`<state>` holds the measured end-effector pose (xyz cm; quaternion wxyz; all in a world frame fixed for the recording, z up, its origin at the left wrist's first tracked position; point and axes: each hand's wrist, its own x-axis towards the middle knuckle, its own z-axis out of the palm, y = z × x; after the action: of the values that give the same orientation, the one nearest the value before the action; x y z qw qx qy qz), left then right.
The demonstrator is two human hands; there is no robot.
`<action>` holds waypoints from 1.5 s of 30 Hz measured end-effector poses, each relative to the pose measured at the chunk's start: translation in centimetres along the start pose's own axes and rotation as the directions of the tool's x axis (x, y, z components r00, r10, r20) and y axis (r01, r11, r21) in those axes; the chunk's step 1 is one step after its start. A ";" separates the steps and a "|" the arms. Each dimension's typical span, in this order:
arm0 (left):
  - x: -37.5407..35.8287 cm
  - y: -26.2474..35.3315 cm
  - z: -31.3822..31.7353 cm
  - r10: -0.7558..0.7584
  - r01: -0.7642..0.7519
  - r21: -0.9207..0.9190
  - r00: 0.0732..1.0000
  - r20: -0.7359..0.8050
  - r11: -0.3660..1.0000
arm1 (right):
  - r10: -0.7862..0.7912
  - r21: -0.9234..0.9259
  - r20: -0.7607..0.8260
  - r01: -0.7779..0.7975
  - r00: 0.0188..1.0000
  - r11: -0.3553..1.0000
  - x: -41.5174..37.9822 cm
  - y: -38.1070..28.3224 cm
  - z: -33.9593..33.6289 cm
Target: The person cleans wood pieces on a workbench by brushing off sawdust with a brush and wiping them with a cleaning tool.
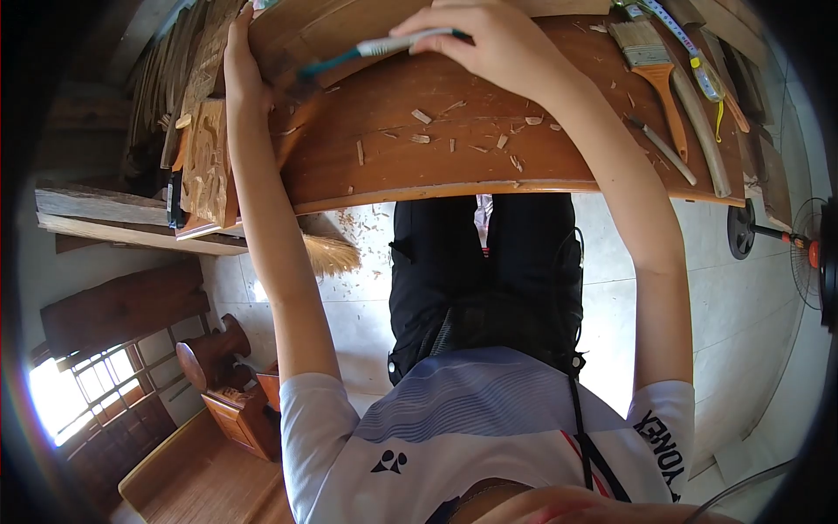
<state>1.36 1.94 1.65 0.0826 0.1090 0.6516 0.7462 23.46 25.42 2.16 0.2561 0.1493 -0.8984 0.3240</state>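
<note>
In my right hand (pixel 476 39) is a toothbrush with a white and teal handle (pixel 384 46), held in closed fingers. Its dark, blurred head points left, low over a wooden board (pixel 340 24) along the table's far side. My left hand (pixel 243 65) is at the board's left end, seen edge-on, with its fingers lying along that end and gripping it; part of them is hidden. Just left of my left forearm stands a carved wooden piece (pixel 208 162). Wood chips (pixel 421 139) lie scattered on the brown tabletop (pixel 393 170) below both hands.
At the right of the table lie a paintbrush (pixel 663 87) with an orange handle, a thin carving tool (pixel 668 155), a wooden stick (pixel 698 122) and a tape measure (pixel 705 79). A broom (pixel 330 254) is on the floor, a fan (pixel 812 253) at far right.
</note>
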 end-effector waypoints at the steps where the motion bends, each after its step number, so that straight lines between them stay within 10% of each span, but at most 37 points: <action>1: -0.2 0.2 0.4 0.007 -0.007 0.014 0.999 -0.031 1.000 | -0.014 -0.047 0.034 0.016 0.999 0.999 -0.2 0.2 0.5; 45: 0.7 0.2 -0.2 -0.052 0.052 0.012 0.998 0.030 0.999 | 0.146 0.153 -0.079 -0.132 0.986 0.979 0.3 1.4 -2.3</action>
<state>0.68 1.94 1.84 0.1112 0.1037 0.6572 0.7383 23.39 27.90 3.15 0.2612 0.0899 -0.8679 0.4129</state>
